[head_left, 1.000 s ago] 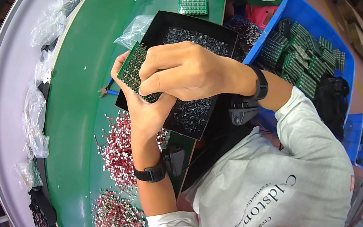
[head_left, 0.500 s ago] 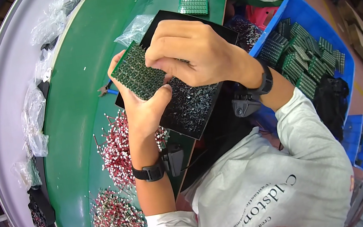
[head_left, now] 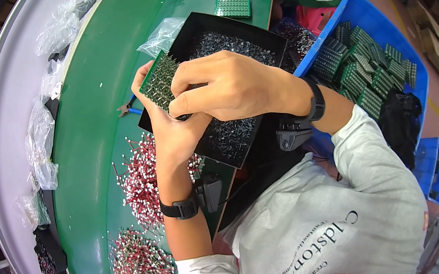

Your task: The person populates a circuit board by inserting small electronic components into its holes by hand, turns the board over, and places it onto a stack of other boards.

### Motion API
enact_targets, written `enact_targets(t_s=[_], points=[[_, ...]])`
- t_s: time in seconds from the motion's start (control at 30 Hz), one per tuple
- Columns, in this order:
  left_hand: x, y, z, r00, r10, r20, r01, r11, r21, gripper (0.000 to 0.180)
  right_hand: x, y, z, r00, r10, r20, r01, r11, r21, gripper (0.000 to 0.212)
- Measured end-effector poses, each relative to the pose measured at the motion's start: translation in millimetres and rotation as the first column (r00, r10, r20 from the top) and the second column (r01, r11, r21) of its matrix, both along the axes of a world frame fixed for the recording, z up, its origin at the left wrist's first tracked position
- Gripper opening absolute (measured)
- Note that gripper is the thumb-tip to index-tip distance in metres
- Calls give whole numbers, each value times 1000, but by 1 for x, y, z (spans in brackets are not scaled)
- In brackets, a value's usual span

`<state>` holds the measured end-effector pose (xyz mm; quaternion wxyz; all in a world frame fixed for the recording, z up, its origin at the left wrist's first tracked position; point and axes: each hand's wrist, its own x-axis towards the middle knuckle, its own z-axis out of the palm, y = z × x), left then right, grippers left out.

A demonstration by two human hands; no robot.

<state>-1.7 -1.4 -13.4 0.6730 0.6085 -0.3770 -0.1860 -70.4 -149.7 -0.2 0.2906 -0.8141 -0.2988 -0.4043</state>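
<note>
Left hand: the left hand (head_left: pixel 173 129) is cupped under a green circuit board (head_left: pixel 159 81), fingers curled up around its far edge, gripping it from below.
Right hand: the right hand (head_left: pixel 229 87) lies across the near side of the board, fingers bent and closed down onto its face; whether a small part sits pinched under the fingertips cannot be told.
Circuit board: tilted, studded with rows of small parts, held above the 9 o'clock edge of the black tray (head_left: pixel 267 39), near the middle of the view.
Black tray: shallow, filled with small dark grey components, resting on the green table (head_left: pixel 94 99) and partly hidden by both hands.
Red-and-white parts: 1 loose heap (head_left: pixel 140 177) lies at 7 o'clock from the hands, a 2nd heap (head_left: pixel 142 262) further toward 7 o'clock near the table edge.
Pliers: blue-handled cutters (head_left: pixel 127 108) lie on the table at 9 o'clock from the board, just beside it.
Second board: another green board (head_left: pixel 232 4) lies flat at 12 o'clock beyond the tray.
Blue crate: a blue crate (head_left: pixel 365 7) at 3 o'clock holds stacked green boards.
Wrists: each wrist wears a black band.
</note>
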Motion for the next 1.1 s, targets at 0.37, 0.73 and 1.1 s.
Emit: enact_targets(t_s=[0.37, 0.73, 1.1], points=[[-2, 0, 4, 990, 24, 140, -28, 999, 23, 96, 5, 3, -1, 995, 44, 95, -48, 998, 43, 25], [4, 9, 5, 800, -374, -469, 113, 862, -494, 76, 1, -20, 12, 994, -91, -65, 96, 992, 79, 12], [-4, -6, 3, 958, -6, -286, -76, 958, -276, 84, 5, 12, -7, 990, 21, 138, -29, 998, 54, 25]])
